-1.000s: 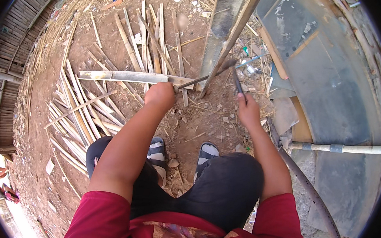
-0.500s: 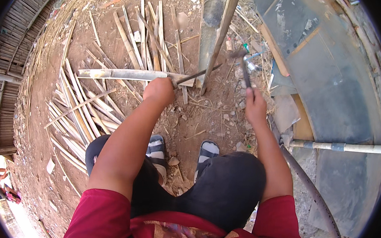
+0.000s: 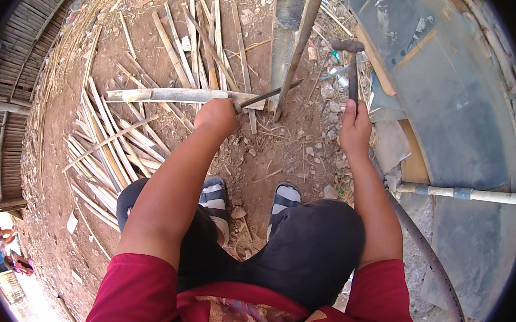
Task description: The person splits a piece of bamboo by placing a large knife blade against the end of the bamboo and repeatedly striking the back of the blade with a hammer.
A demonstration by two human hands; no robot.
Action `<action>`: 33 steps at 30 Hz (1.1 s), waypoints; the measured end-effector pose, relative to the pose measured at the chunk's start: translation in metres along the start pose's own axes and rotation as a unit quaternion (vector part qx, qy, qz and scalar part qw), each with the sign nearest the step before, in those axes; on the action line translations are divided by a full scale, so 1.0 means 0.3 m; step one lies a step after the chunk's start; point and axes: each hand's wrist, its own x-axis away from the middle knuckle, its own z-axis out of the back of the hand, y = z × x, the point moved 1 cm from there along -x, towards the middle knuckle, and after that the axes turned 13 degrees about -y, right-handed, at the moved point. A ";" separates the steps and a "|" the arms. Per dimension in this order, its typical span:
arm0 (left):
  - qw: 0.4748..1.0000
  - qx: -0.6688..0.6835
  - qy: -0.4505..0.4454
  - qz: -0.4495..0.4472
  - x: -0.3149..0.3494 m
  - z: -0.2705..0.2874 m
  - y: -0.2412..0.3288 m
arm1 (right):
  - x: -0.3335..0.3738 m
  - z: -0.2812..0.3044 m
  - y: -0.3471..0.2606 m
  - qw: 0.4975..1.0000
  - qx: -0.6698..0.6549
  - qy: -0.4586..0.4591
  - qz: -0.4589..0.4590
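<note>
My left hand (image 3: 216, 116) is closed round the handle of a long dark-bladed knife (image 3: 274, 94). The blade slants up and to the right, crossing the right end of a split bamboo piece (image 3: 161, 95). That piece lies crosswise just beyond my left fist. Off to the right, my right hand (image 3: 356, 132) grips a hammer (image 3: 353, 75) by its handle. The hammer's head is raised, apart from the blade. Close to the knife's tip, a long wooden plank (image 3: 299, 47) runs away from me. My left fingers' undersides are hidden.
Loose bamboo strips (image 3: 106, 144) are piled at the left, and more strips (image 3: 203, 49) lie ahead. Large grey sheets (image 3: 459, 109) and a pale pole (image 3: 459, 193) stand at the right. A dark pipe (image 3: 425, 250) curves beside my right arm. Stones and scraps litter the dirt.
My right hand has moved the hammer to the right and upward, away from the knife. The left hand, knife and bamboo piece have hardly shifted.
</note>
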 end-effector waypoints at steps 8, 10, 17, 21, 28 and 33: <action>0.999 -0.007 -0.036 0.030 0.047 0.020 0.046 | 0.015 -0.068 0.115 0.989 0.108 -0.089 -0.038; 0.999 -0.014 -0.044 0.029 0.030 0.017 0.041 | 0.004 -0.025 0.036 0.998 0.048 -0.043 -0.020; 0.998 -0.015 -0.049 0.024 0.022 0.019 0.045 | 0.043 -0.111 0.190 0.973 0.160 -0.159 -0.040; 0.999 -0.014 -0.036 0.026 0.014 0.013 0.022 | 0.006 -0.041 0.089 0.992 0.080 -0.076 -0.056; 1.000 0.000 -0.021 0.008 -0.013 -0.004 0.026 | 0.021 -0.107 0.133 0.996 0.056 -0.066 0.008; 1.000 0.003 0.002 0.006 -0.015 -0.012 -0.005 | 0.007 -0.066 0.084 0.991 0.074 -0.095 -0.055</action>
